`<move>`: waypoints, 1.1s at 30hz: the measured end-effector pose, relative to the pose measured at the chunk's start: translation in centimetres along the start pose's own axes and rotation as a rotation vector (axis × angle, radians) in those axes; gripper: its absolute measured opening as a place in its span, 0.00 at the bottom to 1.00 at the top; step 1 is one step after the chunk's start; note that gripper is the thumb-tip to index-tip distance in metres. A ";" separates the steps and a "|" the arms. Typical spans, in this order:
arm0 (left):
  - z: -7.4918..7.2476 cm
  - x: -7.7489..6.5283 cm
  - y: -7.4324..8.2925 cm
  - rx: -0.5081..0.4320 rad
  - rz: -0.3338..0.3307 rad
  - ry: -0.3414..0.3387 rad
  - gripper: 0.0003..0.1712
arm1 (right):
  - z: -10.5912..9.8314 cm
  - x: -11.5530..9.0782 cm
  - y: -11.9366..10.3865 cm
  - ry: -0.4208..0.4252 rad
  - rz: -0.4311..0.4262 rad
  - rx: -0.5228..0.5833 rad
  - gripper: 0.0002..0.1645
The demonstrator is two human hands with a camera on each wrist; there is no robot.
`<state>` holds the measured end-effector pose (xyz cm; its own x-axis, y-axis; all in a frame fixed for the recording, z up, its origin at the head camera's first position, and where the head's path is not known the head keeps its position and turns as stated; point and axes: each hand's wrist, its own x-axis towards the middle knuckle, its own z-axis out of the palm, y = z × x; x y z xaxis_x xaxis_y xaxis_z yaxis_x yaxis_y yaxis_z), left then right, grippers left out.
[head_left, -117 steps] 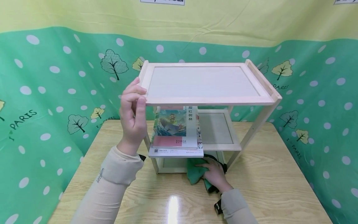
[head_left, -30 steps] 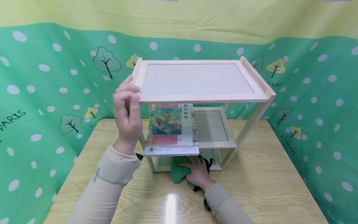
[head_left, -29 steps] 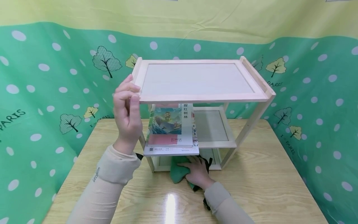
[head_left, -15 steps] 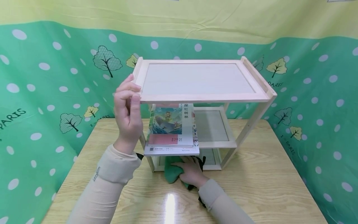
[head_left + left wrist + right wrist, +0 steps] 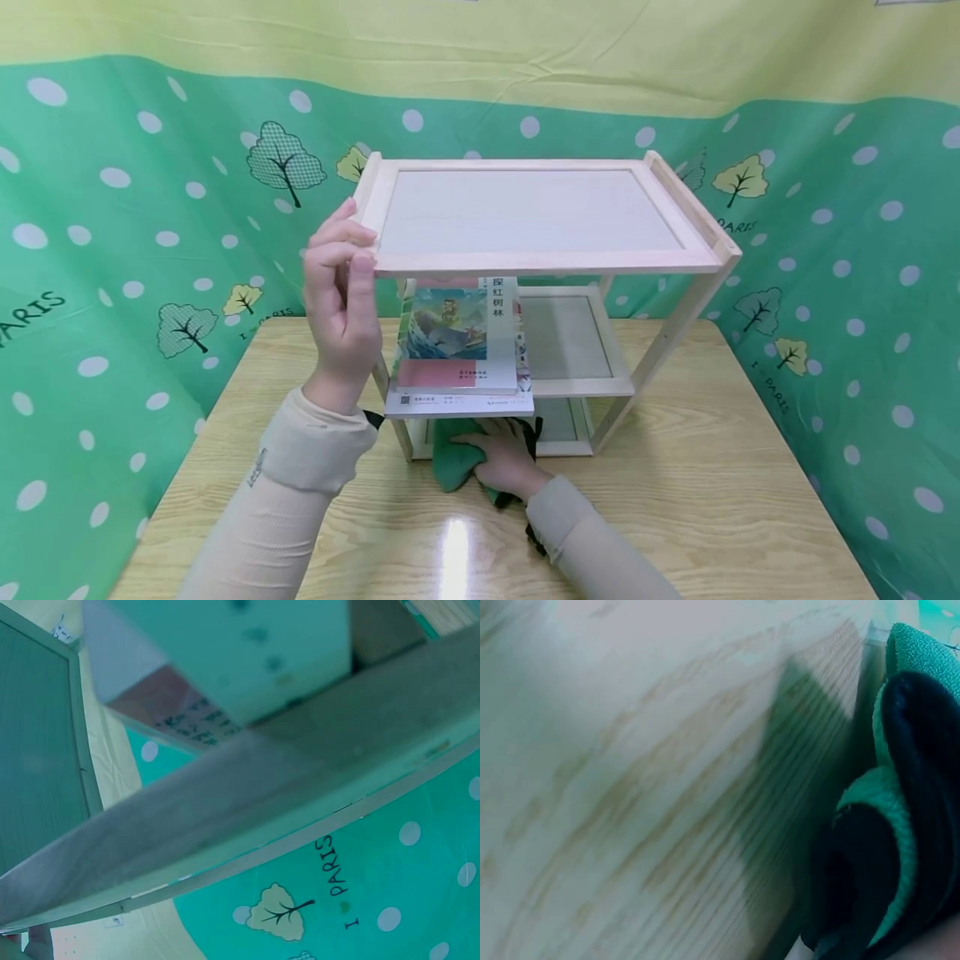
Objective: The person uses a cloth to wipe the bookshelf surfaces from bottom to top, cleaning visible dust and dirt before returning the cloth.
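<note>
Fuzzy cloth [image 5: 454, 458], glossy wood-grain table [image 5: 720, 492]

Wood-grain table [image 5: 712, 483], three-tier shelf [image 5: 525, 212] on it beyond the right hand [image 5: 506, 458], books [image 5: 457, 346] on the middle tier [image 5: 564, 337] above that hand (front edge overhanging), green cloth [image 5: 453, 463] under its fingers [image 5: 510, 429], partly on the lowest tier [image 5: 555, 421].
</note>
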<state>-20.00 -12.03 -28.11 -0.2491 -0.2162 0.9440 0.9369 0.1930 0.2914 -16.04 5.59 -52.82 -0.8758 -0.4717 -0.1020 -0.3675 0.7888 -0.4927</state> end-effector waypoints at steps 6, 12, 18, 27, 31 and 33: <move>0.0 0.0 0.0 -0.017 0.009 0.000 0.06 | 0.5 0.1 0.0 0.023 -0.027 -0.031 0.33; 0.1 0.0 0.0 -0.020 0.010 0.004 0.06 | 0.9 -0.1 0.1 0.058 -0.063 -0.058 0.33; 0.1 0.0 0.0 -0.019 0.005 0.007 0.06 | 0.9 -0.1 0.1 0.036 -0.064 -0.024 0.34; 0.2 0.0 0.0 -0.016 0.002 0.006 0.06 | 1.1 0.4 -0.9 -0.016 -0.102 -0.027 0.39; 0.1 -0.1 0.0 -0.014 -0.003 0.003 0.06 | 1.3 1.0 -1.4 -0.046 -0.122 -0.067 0.41; 0.0 -0.1 0.0 -0.012 -0.008 0.000 0.06 | 1.5 1.3 -1.6 -0.054 -0.129 -0.087 0.42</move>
<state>-19.96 -12.00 -28.19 -0.2568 -0.2180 0.9415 0.9376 0.1799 0.2974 -16.11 3.17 -53.46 -0.8024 -0.5898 -0.0905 -0.5033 0.7505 -0.4283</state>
